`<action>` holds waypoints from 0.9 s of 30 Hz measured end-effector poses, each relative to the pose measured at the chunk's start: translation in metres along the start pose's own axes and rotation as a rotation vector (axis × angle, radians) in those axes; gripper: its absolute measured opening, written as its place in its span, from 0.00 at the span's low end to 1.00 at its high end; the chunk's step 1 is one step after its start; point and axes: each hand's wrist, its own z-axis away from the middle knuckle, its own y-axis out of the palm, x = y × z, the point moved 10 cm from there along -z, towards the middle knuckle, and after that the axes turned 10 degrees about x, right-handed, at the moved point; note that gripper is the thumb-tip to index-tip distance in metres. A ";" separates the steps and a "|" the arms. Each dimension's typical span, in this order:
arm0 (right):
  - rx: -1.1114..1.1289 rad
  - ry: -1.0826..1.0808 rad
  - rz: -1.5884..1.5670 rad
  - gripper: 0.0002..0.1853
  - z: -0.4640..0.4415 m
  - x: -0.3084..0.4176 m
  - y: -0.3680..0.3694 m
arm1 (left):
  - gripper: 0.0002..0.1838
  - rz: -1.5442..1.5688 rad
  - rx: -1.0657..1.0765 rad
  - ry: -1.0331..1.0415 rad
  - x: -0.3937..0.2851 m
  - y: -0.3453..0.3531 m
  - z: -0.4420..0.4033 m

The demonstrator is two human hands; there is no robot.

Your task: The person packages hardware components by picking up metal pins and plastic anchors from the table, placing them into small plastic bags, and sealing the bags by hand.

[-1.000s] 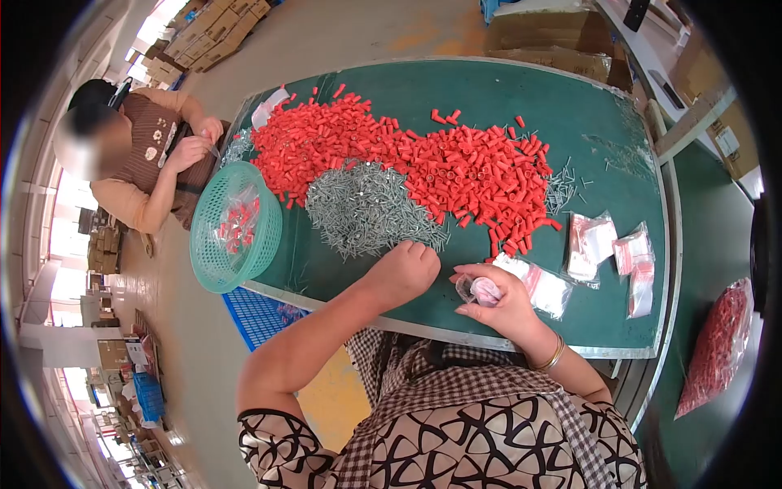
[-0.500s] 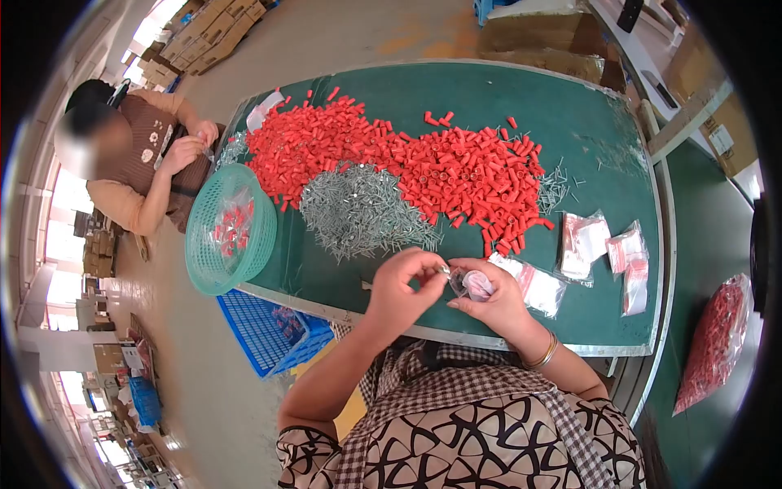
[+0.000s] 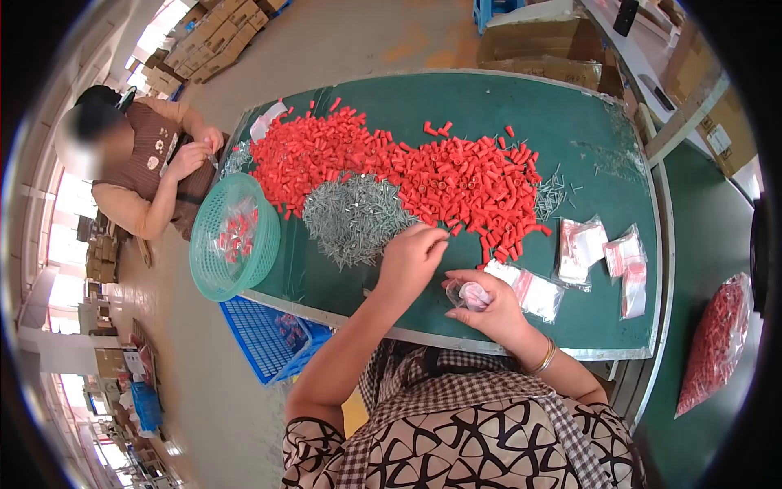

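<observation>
My left hand point(image 3: 412, 259) is over the table at the meeting edge of the screw heap and the red piles, its fingers pinched together. Whatever is between those fingertips is too small or hidden to make out. A heap of thin grey screws point(image 3: 352, 218) lies just left of it, and a wide pile of short red plastic caps point(image 3: 472, 181) spreads behind and to the right. Near the table's front edge, my right hand point(image 3: 498, 311) is closed around a small clear plastic bag point(image 3: 471, 297), crumpled with pinkish-white showing.
Packs of small plastic bags point(image 3: 583, 248) lie on the green table point(image 3: 590, 314) at right. A teal basket point(image 3: 265, 236) holding bagged red pieces stands at left, above a blue crate point(image 3: 265, 338). A co-worker point(image 3: 151, 163) sits at far left. A full red bag point(image 3: 715, 346) lies at right.
My left hand has moved away from the bag, forward to the edge of the screw and cap piles. My right hand still holds the bag, slightly lower in view.
</observation>
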 end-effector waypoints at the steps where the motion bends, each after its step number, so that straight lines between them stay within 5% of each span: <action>1: -0.011 -0.005 -0.021 0.30 0.000 -0.002 -0.001 | 0.07 -0.062 0.015 0.049 -0.006 0.008 -0.008; 8: -0.093 -0.024 -0.018 0.28 0.002 0.000 -0.015 | 0.09 -0.537 0.191 -0.074 0.007 0.059 -0.035; 15: -0.208 -0.026 -0.084 0.28 0.005 -0.001 -0.028 | 0.10 -0.010 0.055 -0.084 -0.020 -0.003 -0.007; 21: -0.219 -0.018 -0.017 0.27 0.004 0.001 -0.026 | 0.10 -0.087 0.131 0.263 -0.096 -0.012 0.020; 27: -0.203 -0.029 -0.101 0.28 0.005 -0.005 -0.024 | 0.09 -0.065 -0.022 0.083 -0.029 -0.016 -0.007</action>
